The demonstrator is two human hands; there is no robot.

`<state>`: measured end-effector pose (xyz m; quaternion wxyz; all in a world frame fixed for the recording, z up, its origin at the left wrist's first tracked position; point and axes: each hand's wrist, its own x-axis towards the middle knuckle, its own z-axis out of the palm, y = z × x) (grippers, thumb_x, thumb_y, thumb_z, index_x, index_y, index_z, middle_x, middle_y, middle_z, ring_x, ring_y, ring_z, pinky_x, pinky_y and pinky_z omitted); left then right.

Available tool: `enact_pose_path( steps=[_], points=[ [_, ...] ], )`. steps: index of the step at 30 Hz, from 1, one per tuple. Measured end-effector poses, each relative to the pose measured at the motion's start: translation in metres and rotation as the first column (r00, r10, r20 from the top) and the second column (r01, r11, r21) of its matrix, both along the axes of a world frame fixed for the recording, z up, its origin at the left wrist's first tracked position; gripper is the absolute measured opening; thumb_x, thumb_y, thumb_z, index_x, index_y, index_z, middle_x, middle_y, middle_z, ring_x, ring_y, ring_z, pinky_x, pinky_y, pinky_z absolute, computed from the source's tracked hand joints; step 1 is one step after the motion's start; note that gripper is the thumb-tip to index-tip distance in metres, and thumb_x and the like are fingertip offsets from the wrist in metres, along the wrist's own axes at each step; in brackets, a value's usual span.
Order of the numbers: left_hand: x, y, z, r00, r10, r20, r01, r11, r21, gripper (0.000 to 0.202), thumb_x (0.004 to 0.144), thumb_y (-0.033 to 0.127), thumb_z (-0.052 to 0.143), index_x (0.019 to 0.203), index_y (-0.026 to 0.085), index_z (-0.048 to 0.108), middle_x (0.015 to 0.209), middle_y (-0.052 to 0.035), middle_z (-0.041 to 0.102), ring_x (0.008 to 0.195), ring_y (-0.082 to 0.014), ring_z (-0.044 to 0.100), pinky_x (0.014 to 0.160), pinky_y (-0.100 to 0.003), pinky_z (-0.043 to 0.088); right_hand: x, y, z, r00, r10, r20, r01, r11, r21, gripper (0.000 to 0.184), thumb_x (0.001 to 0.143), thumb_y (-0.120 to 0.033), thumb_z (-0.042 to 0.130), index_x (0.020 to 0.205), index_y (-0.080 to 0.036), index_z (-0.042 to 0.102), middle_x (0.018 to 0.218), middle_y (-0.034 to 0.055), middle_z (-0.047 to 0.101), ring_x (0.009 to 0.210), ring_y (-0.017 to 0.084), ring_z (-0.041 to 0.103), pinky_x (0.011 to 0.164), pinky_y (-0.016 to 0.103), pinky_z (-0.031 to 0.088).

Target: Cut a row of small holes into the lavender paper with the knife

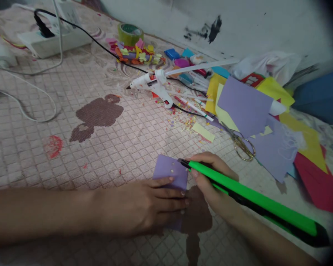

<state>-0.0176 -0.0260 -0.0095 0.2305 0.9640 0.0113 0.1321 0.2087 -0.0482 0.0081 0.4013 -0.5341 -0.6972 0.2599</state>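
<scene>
Flat against the patterned cloth, my left hand (144, 203) presses a purple piece of paper (166, 168) with its fingers stretched out. Small pale spots show on the paper's upper part. My right hand (213, 181) is closed around a long green and black utility knife (255, 195). The knife's dark tip is at the paper's upper right edge, and its thick back end rises toward me at lower right. Whether the tip touches the paper, I cannot tell. My left hand covers the lower part of the paper.
A white glue gun (152, 85) lies beyond my hands, its cord trailing. Scissors (241, 146) rest beside coloured sheets (244, 103) on the right. Paper scraps (187, 120), a tape roll (130, 34) and a decorated ring (135, 55) lie farther back. A power strip (58, 42) sits far left.
</scene>
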Motion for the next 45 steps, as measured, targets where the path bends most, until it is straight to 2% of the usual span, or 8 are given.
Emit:
enact_pose_path(
  steps=[5,13,19,23,30,36,45],
  points=[
    [-0.0001,0.0,0.003,0.998,0.021,0.067,-0.021,1.0,-0.005,0.028,0.099,0.018,0.049,0.121,0.014,0.066,0.145,-0.0071,0.054,0.14,-0.02,0.046,0.129,-0.048,0.001,-0.0036,-0.0026,-0.0031,1.0,-0.028,0.009,0.028,0.999,-0.028,0.022,0.086,-0.015,0.06,0.105,-0.026,0.066,0.097,0.0,0.07,0.088,0.015,0.066,0.077,0.028,0.055],
    [0.0014,0.0004,0.0002,1.0,-0.005,-0.006,0.005,1.0,0.0,0.03,0.104,0.021,0.042,0.126,0.016,0.062,0.149,-0.0049,0.049,0.145,-0.0184,0.039,0.124,-0.048,-0.017,-0.0033,-0.0035,-0.0059,1.0,-0.021,-0.004,0.02,0.999,-0.041,0.017,0.087,-0.017,0.06,0.101,-0.023,0.067,0.092,0.0016,0.07,0.082,0.017,0.066,0.072,0.032,0.053],
    [0.0014,-0.0002,0.0004,1.0,0.017,0.027,-0.017,1.0,0.012,0.027,0.102,0.025,0.047,0.122,0.017,0.064,0.146,-0.0055,0.053,0.142,-0.0183,0.043,0.126,-0.047,-0.01,-0.0043,-0.0043,-0.0054,1.0,-0.006,-0.008,0.005,0.997,-0.071,0.018,0.088,-0.017,0.059,0.102,-0.025,0.067,0.093,0.001,0.07,0.079,0.016,0.066,0.069,0.032,0.053],
    [0.0016,-0.0003,-0.0002,0.999,0.014,0.031,-0.015,1.0,0.017,0.027,0.102,0.022,0.047,0.121,0.016,0.064,0.147,-0.0049,0.052,0.143,-0.0187,0.042,0.125,-0.047,-0.013,-0.0034,-0.0037,-0.0056,1.0,-0.004,0.001,0.004,0.998,-0.063,0.019,0.087,-0.017,0.06,0.102,-0.025,0.067,0.092,0.0007,0.069,0.081,0.017,0.065,0.071,0.032,0.053],
    [0.0016,0.0002,0.0009,0.997,0.032,0.075,-0.033,0.999,0.01,0.026,0.1,0.02,0.049,0.116,0.016,0.068,0.144,-0.0056,0.056,0.139,-0.0199,0.047,0.128,-0.047,-0.002,-0.0037,-0.0047,-0.0077,1.0,-0.01,0.005,0.01,0.998,-0.07,0.018,0.088,-0.018,0.061,0.103,-0.026,0.067,0.093,0.0001,0.069,0.08,0.016,0.065,0.071,0.032,0.053],
    [0.0023,0.0004,0.0017,1.0,-0.003,0.022,0.002,0.999,0.038,0.026,0.1,0.02,0.05,0.117,0.014,0.068,0.147,-0.006,0.051,0.141,-0.0214,0.045,0.126,-0.05,-0.01,-0.0053,-0.0034,-0.0063,1.0,0.001,0.018,0.0,0.999,-0.054,0.019,0.087,-0.017,0.062,0.103,-0.025,0.067,0.092,-0.0006,0.068,0.082,0.015,0.064,0.072,0.03,0.052],
    [0.0008,-0.0008,-0.0009,0.998,0.028,0.06,-0.027,0.999,-0.02,0.026,0.099,0.021,0.052,0.119,0.016,0.067,0.144,-0.0052,0.056,0.141,-0.0205,0.044,0.127,-0.05,-0.006,-0.0046,-0.0051,-0.008,1.0,-0.007,0.015,0.008,0.999,-0.044,0.018,0.087,-0.018,0.062,0.103,-0.025,0.067,0.092,-0.0002,0.068,0.081,0.016,0.064,0.072,0.031,0.052]
  ],
)
